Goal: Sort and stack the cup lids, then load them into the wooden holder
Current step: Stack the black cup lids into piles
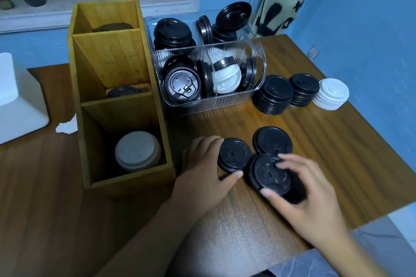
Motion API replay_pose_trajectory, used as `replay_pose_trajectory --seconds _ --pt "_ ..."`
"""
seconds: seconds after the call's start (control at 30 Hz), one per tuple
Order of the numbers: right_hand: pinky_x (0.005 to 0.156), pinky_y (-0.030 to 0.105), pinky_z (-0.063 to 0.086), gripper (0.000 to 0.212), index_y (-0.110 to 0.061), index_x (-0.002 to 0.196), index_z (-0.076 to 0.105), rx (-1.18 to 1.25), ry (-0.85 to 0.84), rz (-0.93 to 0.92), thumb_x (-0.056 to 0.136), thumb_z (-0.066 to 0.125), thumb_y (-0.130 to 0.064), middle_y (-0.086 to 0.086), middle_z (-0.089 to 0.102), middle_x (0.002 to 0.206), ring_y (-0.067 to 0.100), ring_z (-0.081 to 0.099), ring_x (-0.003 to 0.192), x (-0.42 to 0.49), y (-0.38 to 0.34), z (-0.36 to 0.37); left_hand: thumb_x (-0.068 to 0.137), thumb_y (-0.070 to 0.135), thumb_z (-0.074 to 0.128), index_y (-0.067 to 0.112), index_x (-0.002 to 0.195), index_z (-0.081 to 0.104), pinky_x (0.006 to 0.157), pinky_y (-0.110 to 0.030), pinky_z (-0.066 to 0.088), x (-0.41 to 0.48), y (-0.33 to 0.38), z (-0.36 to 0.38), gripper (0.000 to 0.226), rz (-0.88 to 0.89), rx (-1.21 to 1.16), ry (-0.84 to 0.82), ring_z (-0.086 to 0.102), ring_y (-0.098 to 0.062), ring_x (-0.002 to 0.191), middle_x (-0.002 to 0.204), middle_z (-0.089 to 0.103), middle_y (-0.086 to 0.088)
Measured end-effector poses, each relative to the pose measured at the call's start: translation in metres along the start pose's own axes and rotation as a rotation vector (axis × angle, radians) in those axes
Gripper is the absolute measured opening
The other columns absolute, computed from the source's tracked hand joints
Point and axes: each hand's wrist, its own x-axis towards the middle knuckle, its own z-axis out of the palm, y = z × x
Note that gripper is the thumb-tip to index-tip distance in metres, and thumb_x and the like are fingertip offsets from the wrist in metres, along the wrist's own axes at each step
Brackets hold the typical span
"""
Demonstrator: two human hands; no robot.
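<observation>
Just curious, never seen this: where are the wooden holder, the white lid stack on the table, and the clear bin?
wooden holder [112,56], head view, middle compartment's inner wall.
white lid stack [332,92], head view, top lid.
clear bin [209,103], head view, ribbed front wall.

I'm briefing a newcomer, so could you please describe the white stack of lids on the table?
Find the clear bin at the back of the wooden table. Three lid stacks stand in a row to its right. The white stack is the rightmost; its two neighbours are black.
</observation>
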Motion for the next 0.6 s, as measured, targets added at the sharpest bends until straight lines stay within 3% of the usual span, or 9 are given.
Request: replay_pose_trajectory --seconds 0.1,0.17,0.27,0.37,0.5,0.6 --pt "0.118 0.049 0.032 0.06 -0.017 0.117 0.063 -0.205 -0.108 -0.02 0.079 0.072 -0.063 -0.007 0.06 0.122 0.017 0.059 0.117 -0.015 0.004 0.006 0.083 0.058 0.071 0.031 0.142 0.039 0.113 -0.027 0.011 0.0 0.001 0.0 0.073 -0.005 0.022 0.006 0.021 -0.003 0.139 0.142 0.033 0.021" --pt "0.115 0.052 0.034 0.067 -0.018 0.122 0.062 -0.296 -0.144 -0.031 0.08 0.069 -0.069 -0.007 0.058 0.12 0.018 0.058 0.115 -0.014 0.003 0.006 0.082 0.057 0.072 0.03 0.142 0.039 0.113 -0.027 0.011 0.0 0.001 0.001 0.073 -0.01 0.03 0.012 0.021 -0.004 0.139 0.143 0.034 0.019" --pt "0.102 0.042 0.046 0.072 -0.021 0.133 0.058 -0.231 -0.19 -0.014 0.081 0.069 -0.068 -0.008 0.053 0.134 0.017 0.051 0.125 -0.01 0.0 -0.001 0.082 0.056 0.072 0.031 0.147 0.035 0.116 -0.032 0.015 0.0 0.002 0.0 0.079 -0.023 0.038 -0.003 0.018 -0.005 0.141 0.148 0.033 0.017" --pt "0.104 0.039 0.046 0.068 -0.025 0.139 0.053 -0.168 -0.265 -0.029 0.082 0.069 -0.059 -0.014 0.05 0.142 0.013 0.045 0.132 -0.01 0.003 -0.004 0.084 0.054 0.071 0.032 0.153 0.027 0.117 -0.034 0.015 -0.001 0.005 -0.002 0.085 -0.047 0.023 -0.035 0.01 -0.001 0.14 0.15 0.025 0.018" --pt "0.1 0.024 0.043 0.062 -0.034 0.131 0.055 -0.023 -0.248 0.014 0.076 0.074 -0.056 -0.03 0.055 0.126 0.005 0.052 0.122 -0.005 0.003 -0.008 0.086 0.051 0.072 0.036 0.154 0.025 0.118 -0.035 0.016 -0.003 0.008 -0.005 0.084 -0.067 -0.014 -0.05 0.009 0.002 0.135 0.145 0.02 0.023" --pt "0.098 0.016 0.04 0.059 -0.035 0.125 0.059 0.079 -0.167 0.026 0.073 0.078 -0.054 -0.029 0.057 0.122 0.006 0.057 0.118 0.011 -0.004 -0.011 0.085 0.05 0.073 0.04 0.153 0.023 0.12 -0.039 0.021 -0.002 0.008 -0.006 0.085 -0.094 -0.053 -0.069 0.011 0.002 0.135 0.139 0.018 0.028"
